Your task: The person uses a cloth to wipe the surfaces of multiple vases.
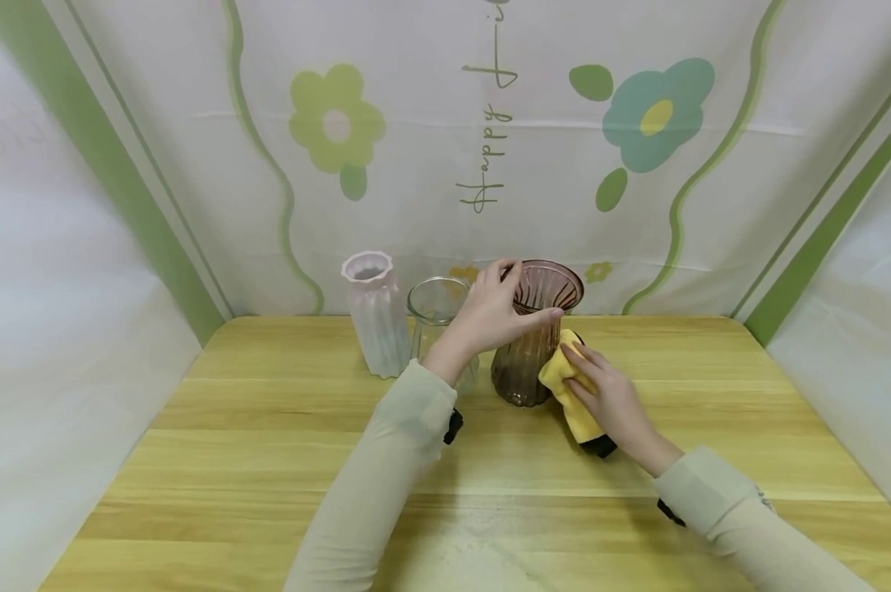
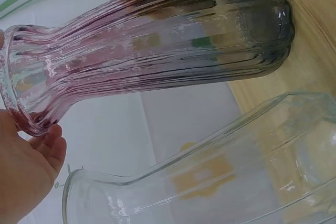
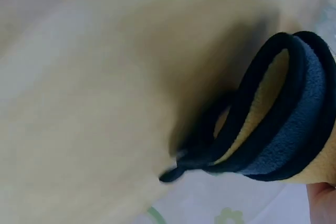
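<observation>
A ribbed glass vase (image 1: 525, 366), pinkish purple at the flared top and smoky grey at the base, stands upright on the table. Its rim is gripped by my left hand (image 1: 490, 314), fingers over the far edge and thumb along the near side. The left wrist view shows fingertips curled under the vase's (image 2: 157, 51) rim. Against the vase's right side, my right hand (image 1: 614, 403) holds a folded yellow cloth (image 1: 580, 411). In the right wrist view, the cloth's dark-edged fold (image 3: 294, 114) with a blue-grey face and a small loop hangs beside the hand.
A clear glass vase (image 1: 436, 306) stands just left of the purple vase, partly behind my left wrist. Farther left is a pale pinkish-white fluted vase (image 1: 380, 333). A flower-printed curtain (image 1: 416, 164) hangs behind the wooden table (image 1: 268, 460).
</observation>
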{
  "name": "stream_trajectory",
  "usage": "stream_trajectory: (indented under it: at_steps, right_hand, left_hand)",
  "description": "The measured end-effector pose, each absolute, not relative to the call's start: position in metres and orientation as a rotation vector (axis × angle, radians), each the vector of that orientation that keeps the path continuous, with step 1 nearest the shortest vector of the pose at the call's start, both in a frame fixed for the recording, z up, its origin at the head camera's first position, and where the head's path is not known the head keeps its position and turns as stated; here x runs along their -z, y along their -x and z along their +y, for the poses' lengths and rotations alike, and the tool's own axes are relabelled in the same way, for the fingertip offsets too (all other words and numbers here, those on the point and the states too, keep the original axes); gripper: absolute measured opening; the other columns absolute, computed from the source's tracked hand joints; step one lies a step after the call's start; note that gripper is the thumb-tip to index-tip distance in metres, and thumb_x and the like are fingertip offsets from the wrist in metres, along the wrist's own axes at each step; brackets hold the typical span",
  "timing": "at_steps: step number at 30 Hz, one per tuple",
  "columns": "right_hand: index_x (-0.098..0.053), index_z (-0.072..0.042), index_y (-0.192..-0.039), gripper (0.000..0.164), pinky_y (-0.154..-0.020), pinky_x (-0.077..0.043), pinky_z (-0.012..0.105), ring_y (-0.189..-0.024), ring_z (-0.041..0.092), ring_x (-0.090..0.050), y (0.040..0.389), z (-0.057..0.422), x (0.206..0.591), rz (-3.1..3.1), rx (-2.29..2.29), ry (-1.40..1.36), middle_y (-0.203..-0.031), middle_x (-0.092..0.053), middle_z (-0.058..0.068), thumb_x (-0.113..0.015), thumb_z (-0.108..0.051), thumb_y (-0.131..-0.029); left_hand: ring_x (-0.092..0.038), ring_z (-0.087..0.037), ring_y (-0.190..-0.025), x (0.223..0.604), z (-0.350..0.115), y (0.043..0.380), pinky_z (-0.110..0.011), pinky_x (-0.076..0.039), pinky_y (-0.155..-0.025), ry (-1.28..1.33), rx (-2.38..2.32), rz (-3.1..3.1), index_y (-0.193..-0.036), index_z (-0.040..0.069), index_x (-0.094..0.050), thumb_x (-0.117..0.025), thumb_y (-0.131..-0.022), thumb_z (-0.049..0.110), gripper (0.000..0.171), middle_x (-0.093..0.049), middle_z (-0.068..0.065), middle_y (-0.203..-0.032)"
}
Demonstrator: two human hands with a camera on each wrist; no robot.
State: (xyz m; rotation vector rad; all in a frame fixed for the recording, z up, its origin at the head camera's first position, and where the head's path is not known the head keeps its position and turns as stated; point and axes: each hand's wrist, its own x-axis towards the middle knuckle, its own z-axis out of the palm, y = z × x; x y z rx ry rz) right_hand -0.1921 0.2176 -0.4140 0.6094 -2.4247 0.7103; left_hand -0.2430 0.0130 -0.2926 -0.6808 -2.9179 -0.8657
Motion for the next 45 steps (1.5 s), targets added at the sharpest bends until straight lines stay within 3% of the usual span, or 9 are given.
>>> stream_trajectory:
  at_steps: [7, 14, 21, 29, 33, 38, 45]
  right_hand:
    - [-0.058, 0.001, -0.128, 0.054, -0.073, -0.056, 0.047, -0.098, 0.043, -0.065, 0.196, 0.21, 0.387, -2.309, -0.741, -0.58, -0.128, -0.058, 0.026, -0.074, 0.005, -0.076]
    - [-0.058, 0.003, -0.127, 0.055, -0.083, -0.053, 0.05, -0.111, 0.045, -0.059, 0.195, 0.205, 0.373, -2.288, -0.748, -0.568, -0.129, -0.056, 0.028, -0.074, 0.007, -0.075]
    - [-0.058, 0.004, -0.127, 0.055, -0.079, -0.055, 0.047, -0.105, 0.045, -0.062, 0.196, 0.208, 0.39, -2.324, -0.719, -0.613, -0.126, -0.058, 0.028, -0.075, 0.006, -0.074]
    - [-0.054, 0.001, -0.133, 0.054, -0.081, -0.055, 0.048, -0.106, 0.044, -0.062, 0.186, 0.218, 0.418, -2.558, -0.66, -0.588, -0.131, -0.054, 0.027, -0.071, 0.0, -0.082]
    - [-0.052, -0.002, -0.136, 0.053, -0.076, -0.056, 0.047, -0.094, 0.041, -0.066, 0.182, 0.22, 0.425, -2.657, -0.656, -0.558, -0.134, -0.052, 0.027, -0.068, -0.004, -0.086]
    - [-0.055, -0.001, -0.133, 0.052, -0.07, -0.057, 0.044, -0.079, 0.036, -0.068, 0.182, 0.22, 0.428, -2.607, -0.627, -0.58, -0.131, -0.055, 0.027, -0.07, -0.004, -0.083]
    - [-0.059, 0.003, -0.127, 0.051, -0.073, -0.057, 0.044, -0.092, 0.041, -0.067, 0.188, 0.217, 0.42, -2.445, -0.644, -0.593, -0.125, -0.058, 0.028, -0.074, 0.001, -0.078]
  left_hand:
    - [-0.022, -0.028, -0.147, 0.29, 0.011, 0.242, -0.048, -0.024, -0.119, 0.707, 0.861, -2.922, -0.153, 0.008, -0.02, -0.058, -0.085, 0.062, 0.094, -0.022, -0.008, -0.159]
    - [-0.018, -0.027, -0.148, 0.288, 0.01, 0.246, -0.046, -0.025, -0.119, 0.752, 0.937, -2.945, -0.153, 0.009, -0.017, -0.058, -0.088, 0.056, 0.09, -0.016, -0.006, -0.161]
    - [-0.014, -0.026, -0.149, 0.29, 0.009, 0.249, -0.046, -0.024, -0.119, 0.763, 1.011, -2.943, -0.154, 0.009, -0.014, -0.059, -0.088, 0.053, 0.091, -0.012, -0.007, -0.162]
    - [-0.024, -0.026, -0.146, 0.293, 0.008, 0.248, -0.044, -0.033, -0.115, 0.731, 1.058, -2.923, -0.154, 0.011, -0.012, -0.06, -0.086, 0.058, 0.096, -0.012, -0.006, -0.16]
    - [-0.024, -0.027, -0.145, 0.292, 0.008, 0.248, -0.046, -0.031, -0.115, 0.701, 0.953, -2.914, -0.154, 0.013, -0.017, -0.061, -0.082, 0.063, 0.098, -0.016, -0.007, -0.159]
    - [-0.028, -0.026, -0.143, 0.292, 0.009, 0.247, -0.046, -0.032, -0.115, 0.645, 0.839, -2.9, -0.153, 0.014, -0.024, -0.062, -0.079, 0.067, 0.099, -0.024, -0.009, -0.155]
    - [-0.03, -0.025, -0.143, 0.29, 0.009, 0.245, -0.044, -0.027, -0.118, 0.665, 0.782, -2.901, -0.152, 0.009, -0.025, -0.061, -0.081, 0.065, 0.097, -0.03, -0.009, -0.154]
